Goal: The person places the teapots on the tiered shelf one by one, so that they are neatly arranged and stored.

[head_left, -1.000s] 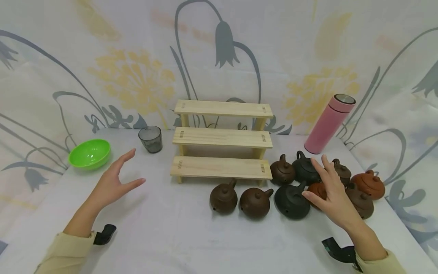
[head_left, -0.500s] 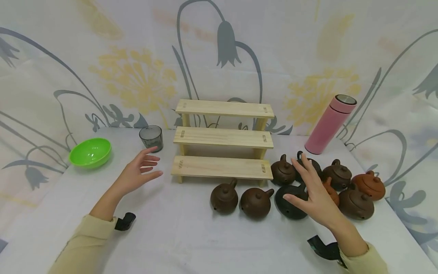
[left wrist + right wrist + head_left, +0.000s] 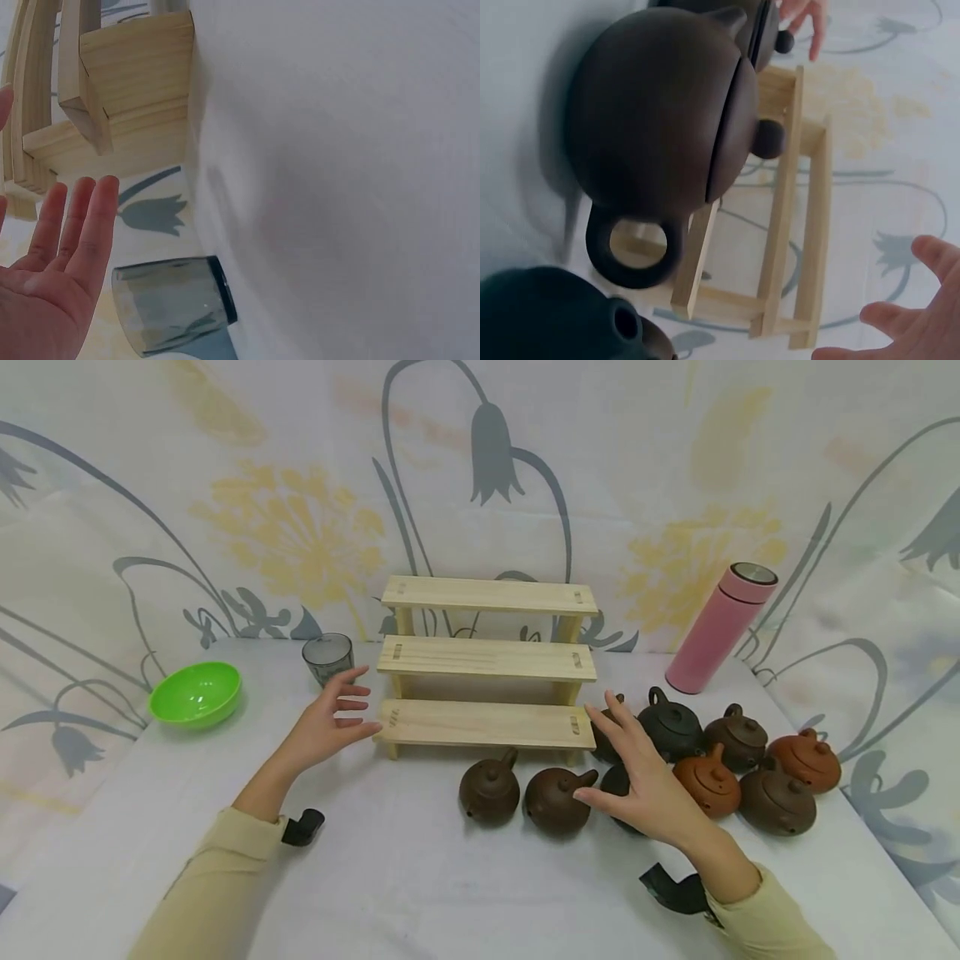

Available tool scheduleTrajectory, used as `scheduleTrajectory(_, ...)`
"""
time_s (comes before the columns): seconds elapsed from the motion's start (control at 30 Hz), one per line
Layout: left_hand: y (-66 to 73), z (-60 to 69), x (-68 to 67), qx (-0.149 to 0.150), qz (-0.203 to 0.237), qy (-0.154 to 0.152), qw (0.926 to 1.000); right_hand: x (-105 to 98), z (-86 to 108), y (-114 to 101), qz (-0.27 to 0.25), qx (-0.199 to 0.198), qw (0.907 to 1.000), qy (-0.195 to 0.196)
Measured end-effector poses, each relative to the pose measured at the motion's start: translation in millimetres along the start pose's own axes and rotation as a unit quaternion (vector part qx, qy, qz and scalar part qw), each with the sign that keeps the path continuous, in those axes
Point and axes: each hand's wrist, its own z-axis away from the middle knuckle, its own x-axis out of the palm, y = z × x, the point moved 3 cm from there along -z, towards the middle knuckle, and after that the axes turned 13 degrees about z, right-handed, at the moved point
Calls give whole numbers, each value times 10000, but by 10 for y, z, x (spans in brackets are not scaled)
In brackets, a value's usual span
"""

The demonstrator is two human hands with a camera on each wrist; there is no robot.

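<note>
A three-tier wooden shelf (image 3: 487,724) stands mid-table with bare boards. My left hand (image 3: 322,727) hovers at the shelf's left end, fingers spread and holding nothing; a smoked glass (image 3: 174,306) is just beyond it. Over the teapots on the right, my right hand (image 3: 648,781) hangs with fingers spread, also holding nothing. Two dark brown teapots, one at the left (image 3: 490,789) and one nearer the hand (image 3: 557,802), sit in front of the shelf. A black teapot (image 3: 618,782) is partly hidden behind the right hand, as is another brown teapot (image 3: 602,739).
More teapots crowd the right side: a black one (image 3: 670,727), an orange-brown one (image 3: 708,783), a reddish one (image 3: 806,762) and brown ones (image 3: 777,802). A pink thermos (image 3: 720,631) stands behind them. At the far left is a green bowl (image 3: 197,695).
Both hands have moved inward: the left one rightward to the shelf's end, the right one leftward across the teapots. The teapots and shelf have stayed in place.
</note>
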Motion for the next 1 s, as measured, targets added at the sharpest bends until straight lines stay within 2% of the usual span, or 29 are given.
scheduleTrajectory(0.23,2,-95,59,-75,-5,-16,10000,106,-48,-111,-24,11,9996,-292)
scheduleTrajectory(0.57,-13,-166,121,-180,-63,-98,9998,243,-118,-263,-222,-225,9983,-493)
scheduleTrajectory(0.8,-40,-181,126,-462,73,-198,9987,363,-166,-352,-181,-477,9965,-660)
scheduleTrajectory(1.0,-47,-182,116,-657,-47,-253,9975,456,-191,-426,-162,-590,9940,-902)
